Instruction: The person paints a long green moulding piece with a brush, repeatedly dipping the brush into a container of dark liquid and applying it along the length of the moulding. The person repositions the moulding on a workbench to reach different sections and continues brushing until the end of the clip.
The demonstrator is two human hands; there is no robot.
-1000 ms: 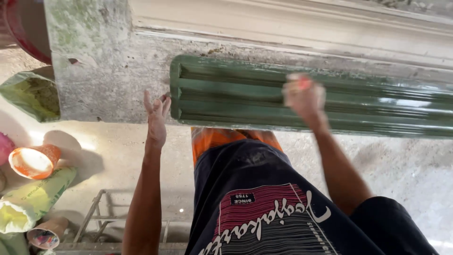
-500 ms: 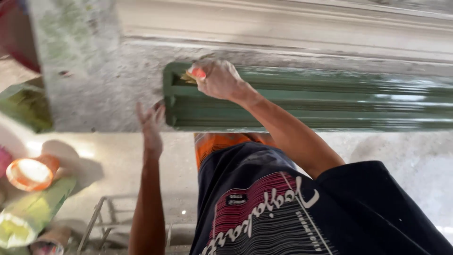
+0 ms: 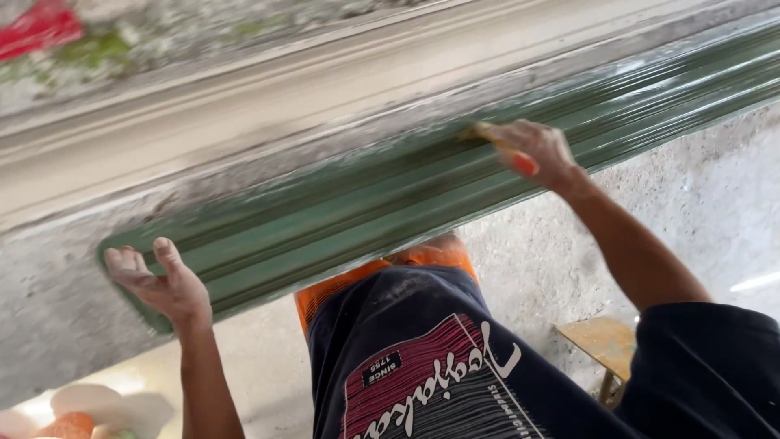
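Open floor (image 3: 691,211) below green moulding (image 3: 406,203), free passage under right hand (image 3: 532,150). Left hand (image 3: 158,280) flat against moulding's end, blocking that corner. Torso in dark printed shirt (image 3: 422,366) crowding centre. Wooden stool (image 3: 609,345) low right, possibly in reach path. Blurred containers (image 3: 89,415) bottom left.

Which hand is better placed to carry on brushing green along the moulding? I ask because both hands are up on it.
Probably the right hand: it grips the paintbrush against the green moulding. The left hand holds nothing, resting open at the painted end.
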